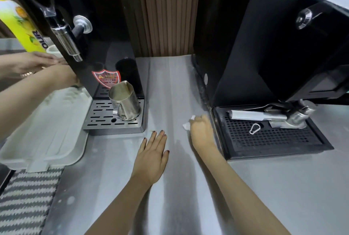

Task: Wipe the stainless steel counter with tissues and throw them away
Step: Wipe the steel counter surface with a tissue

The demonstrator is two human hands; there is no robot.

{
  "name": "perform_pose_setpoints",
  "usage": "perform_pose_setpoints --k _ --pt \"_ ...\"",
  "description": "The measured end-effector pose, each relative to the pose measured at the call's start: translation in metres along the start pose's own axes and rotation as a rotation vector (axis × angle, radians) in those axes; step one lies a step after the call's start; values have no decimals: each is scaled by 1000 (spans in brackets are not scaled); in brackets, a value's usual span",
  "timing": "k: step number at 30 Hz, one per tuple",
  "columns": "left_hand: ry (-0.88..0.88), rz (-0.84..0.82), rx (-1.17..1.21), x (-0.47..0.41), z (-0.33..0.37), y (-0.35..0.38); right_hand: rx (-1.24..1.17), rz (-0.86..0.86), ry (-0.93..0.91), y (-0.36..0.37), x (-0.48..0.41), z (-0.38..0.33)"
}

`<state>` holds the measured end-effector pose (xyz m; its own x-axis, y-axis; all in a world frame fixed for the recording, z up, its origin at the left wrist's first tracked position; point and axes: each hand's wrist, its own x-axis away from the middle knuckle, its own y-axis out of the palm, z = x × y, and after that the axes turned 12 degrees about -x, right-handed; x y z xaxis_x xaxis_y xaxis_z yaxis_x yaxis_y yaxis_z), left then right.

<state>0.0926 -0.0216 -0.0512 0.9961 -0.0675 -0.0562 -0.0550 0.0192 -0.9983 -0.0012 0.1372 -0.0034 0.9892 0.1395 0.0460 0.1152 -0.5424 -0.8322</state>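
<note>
The stainless steel counter runs between two black machines. My right hand is closed around a crumpled white tissue and presses it onto the counter, close to the left edge of the right machine's drip tray. The tissue pokes out at the hand's left side. My left hand lies flat on the counter with its fingers spread, holding nothing, just in front of the left machine's drip tray.
A steel milk jug stands on the left drip tray. Another person's hands work at the far left over a pale green tray. A yellow bottle and a striped mat sit at the left.
</note>
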Motion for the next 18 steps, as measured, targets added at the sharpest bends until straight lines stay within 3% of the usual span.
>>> perform_pose_setpoints --k 3,5,6,8,10,12,14,18 --pt "7 -6 -1 -1 1 0 25 -82 -237 21 74 5" --pt "13 -13 -11 0 1 0 18 -85 -270 26 118 10" --pt "14 -19 -14 0 1 0 -73 -113 -226 25 135 12" --pt "10 -35 -8 1 2 -2 -163 36 -150 17 154 18" --pt "-1 -37 3 0 4 -4 -235 78 -79 -4 163 16" --pt "-5 -22 22 0 4 -5 -433 203 87 -3 172 21" --pt "7 -18 26 0 4 -5 -449 266 151 0 188 20" --pt "30 -2 54 0 4 -6 -209 384 182 20 212 21"
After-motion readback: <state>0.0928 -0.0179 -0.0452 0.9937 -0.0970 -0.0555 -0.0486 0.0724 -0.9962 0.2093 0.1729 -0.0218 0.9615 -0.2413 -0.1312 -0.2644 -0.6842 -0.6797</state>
